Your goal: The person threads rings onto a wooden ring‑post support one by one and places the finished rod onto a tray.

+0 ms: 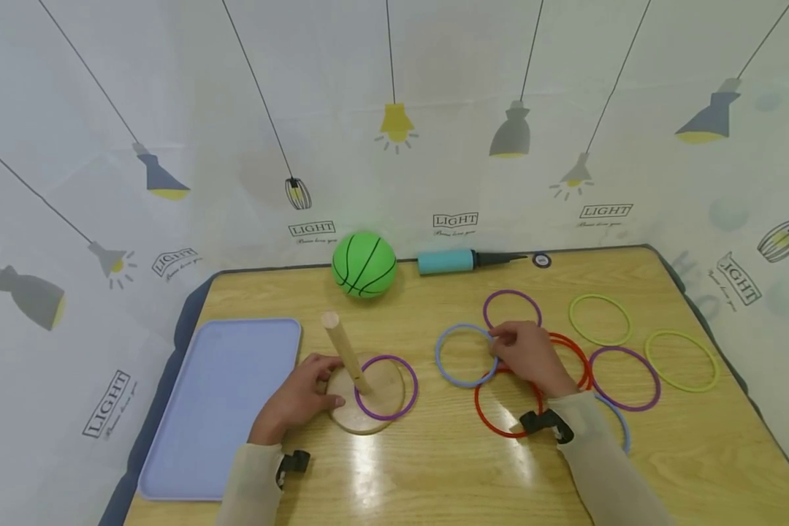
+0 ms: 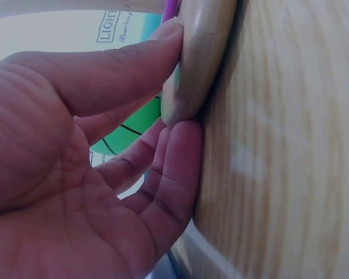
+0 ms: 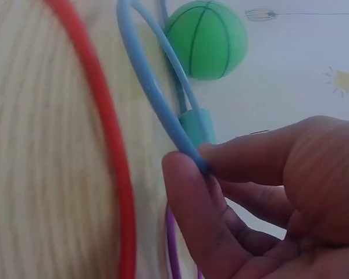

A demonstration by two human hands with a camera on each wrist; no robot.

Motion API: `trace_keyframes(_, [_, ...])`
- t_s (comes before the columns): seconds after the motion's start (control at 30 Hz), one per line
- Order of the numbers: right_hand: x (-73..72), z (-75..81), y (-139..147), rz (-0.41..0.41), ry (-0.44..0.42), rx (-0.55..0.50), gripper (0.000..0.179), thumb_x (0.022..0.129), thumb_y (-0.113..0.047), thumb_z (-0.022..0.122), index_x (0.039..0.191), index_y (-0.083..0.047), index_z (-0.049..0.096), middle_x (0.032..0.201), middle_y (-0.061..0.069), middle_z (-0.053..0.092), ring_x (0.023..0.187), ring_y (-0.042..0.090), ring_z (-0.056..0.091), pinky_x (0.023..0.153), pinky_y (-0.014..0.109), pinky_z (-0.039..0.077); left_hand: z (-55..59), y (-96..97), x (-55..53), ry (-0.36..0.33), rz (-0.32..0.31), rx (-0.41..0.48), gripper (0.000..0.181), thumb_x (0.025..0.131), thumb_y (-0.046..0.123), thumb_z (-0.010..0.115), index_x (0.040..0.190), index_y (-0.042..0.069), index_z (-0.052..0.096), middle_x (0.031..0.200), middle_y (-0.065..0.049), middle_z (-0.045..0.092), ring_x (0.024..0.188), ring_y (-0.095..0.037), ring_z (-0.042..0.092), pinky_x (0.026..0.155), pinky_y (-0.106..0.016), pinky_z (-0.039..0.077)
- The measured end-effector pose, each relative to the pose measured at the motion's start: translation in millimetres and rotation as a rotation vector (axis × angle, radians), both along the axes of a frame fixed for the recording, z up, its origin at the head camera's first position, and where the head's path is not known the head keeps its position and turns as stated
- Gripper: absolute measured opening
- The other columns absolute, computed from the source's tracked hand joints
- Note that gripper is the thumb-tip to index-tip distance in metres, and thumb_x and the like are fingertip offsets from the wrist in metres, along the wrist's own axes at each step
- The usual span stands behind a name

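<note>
A wooden peg stand (image 1: 342, 343) with a round base stands left of the middle of the table. A purple ring (image 1: 417, 387) lies over its base, around the foot of the peg. My left hand (image 1: 296, 402) grips the base's left edge; in the left wrist view the thumb (image 2: 145, 64) presses on top while the fingers bend against the rim. To the right, my right hand (image 1: 532, 358) pinches a light blue ring (image 1: 437, 356) between thumb and fingers. In the right wrist view that blue ring (image 3: 151, 87) is tilted and raised off the table.
Red rings (image 1: 478, 409) lie under and beside my right hand, with purple, yellow-green and blue ones further right. At the left is a pale blue tray (image 1: 237, 394). A green ball (image 1: 364, 264) and a teal hand pump (image 1: 446, 261) sit along the back edge.
</note>
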State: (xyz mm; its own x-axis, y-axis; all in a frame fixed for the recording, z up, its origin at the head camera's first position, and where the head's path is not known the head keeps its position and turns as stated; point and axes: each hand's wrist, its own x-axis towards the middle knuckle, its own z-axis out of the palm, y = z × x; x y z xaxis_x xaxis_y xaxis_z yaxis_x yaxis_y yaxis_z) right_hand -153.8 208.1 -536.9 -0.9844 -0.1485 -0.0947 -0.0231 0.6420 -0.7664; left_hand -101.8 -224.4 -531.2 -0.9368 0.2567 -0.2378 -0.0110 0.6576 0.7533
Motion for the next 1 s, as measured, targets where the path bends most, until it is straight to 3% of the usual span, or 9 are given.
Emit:
trace_keyframes(0.2, [6.1, 18.0, -2.6, -0.038, -0.084, -0.239, 0.032, 0.101, -0.014, 0.071, 0.129, 0.001, 0.071, 0.101, 0.017, 0.07, 0.078, 0.02, 0.075, 0.067, 0.034, 0.064, -0.1, -0.5, -1.6, 0.003, 0.003, -0.002, 0.066, 0.085, 0.005, 0.087, 0.145, 0.011, 0.063, 0.13, -0.013, 0.059, 0.118, -0.03, 0.057, 0.091, -0.037, 0.053])
trace_keyframes(0.47, [12.3, 44.3, -10.3, -0.029, -0.11, -0.454, 0.033, 0.103, -0.015, 0.07, 0.131, 0.001, 0.066, 0.106, 0.021, 0.064, 0.083, 0.017, 0.075, 0.076, 0.038, 0.065, -1.1, -1.0, -1.5, 0.014, 0.013, -0.016, 0.064, 0.085, 0.006, 0.087, 0.144, 0.012, 0.065, 0.13, -0.013, 0.06, 0.118, -0.03, 0.058, 0.093, -0.04, 0.053])
trace_keyframes(0.63, [19.3, 62.3, -17.1, -0.021, -0.109, -0.532, 0.033, 0.103, -0.016, 0.07, 0.131, 0.001, 0.064, 0.11, 0.023, 0.064, 0.088, 0.017, 0.076, 0.081, 0.043, 0.065, -3.3, -2.0, 1.3, 0.04, 0.015, -0.034, 0.062, 0.085, 0.009, 0.088, 0.144, 0.012, 0.066, 0.131, -0.013, 0.061, 0.118, -0.03, 0.061, 0.098, -0.045, 0.053])
trace_keyframes(1.0, [35.1, 100.2, -38.0, -0.005, -0.031, -0.695, 0.03, 0.101, -0.015, 0.073, 0.127, -0.002, 0.065, 0.103, 0.007, 0.066, 0.086, 0.016, 0.076, 0.078, 0.042, 0.065, -4.7, -3.8, 6.5, 0.05, 0.001, -0.011, 0.067, 0.083, 0.013, 0.091, 0.146, 0.011, 0.065, 0.132, -0.013, 0.06, 0.119, -0.031, 0.061, 0.095, -0.041, 0.053])
